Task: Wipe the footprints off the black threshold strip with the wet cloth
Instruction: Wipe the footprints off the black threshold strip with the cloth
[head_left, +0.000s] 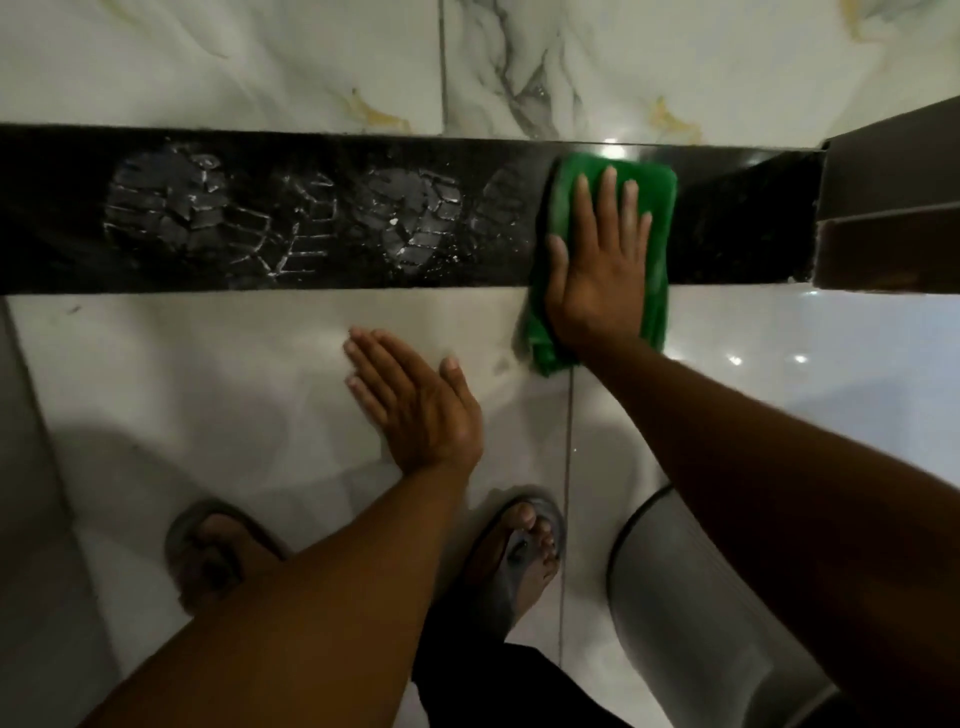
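We look down at a black threshold strip (737, 234) running left to right across pale marble-patterned floor tiles (234, 395), and by our judgement the wiping has only just begun. Our right hand (597, 270) lies flat, fingers spread and extended, pressing a folded green cloth (660, 208) onto the right part of the strip; nothing is gripped, the palm simply holds the cloth down. The cloth spans the strip from its far edge to its near edge, and its near end hangs over onto the white tile. To the right of the cloth the strip looks dark and glossy with no tread marks, up to a brown door frame (883, 208) at the right edge. To the left of the cloth everything remains: pale, dusty footprints (291, 218) with clear tread patterns overlap along the middle and left of the strip, the nearest one touching the cloth's left edge. Our left hand (415, 405) is open with fingers together, on or just over the near tile, well apart from the cloth and holding nothing; we cannot tell if it presses the floor. Near us are two sandalled feet (524, 551) and, to the right, a pale rounded bin (691, 597).
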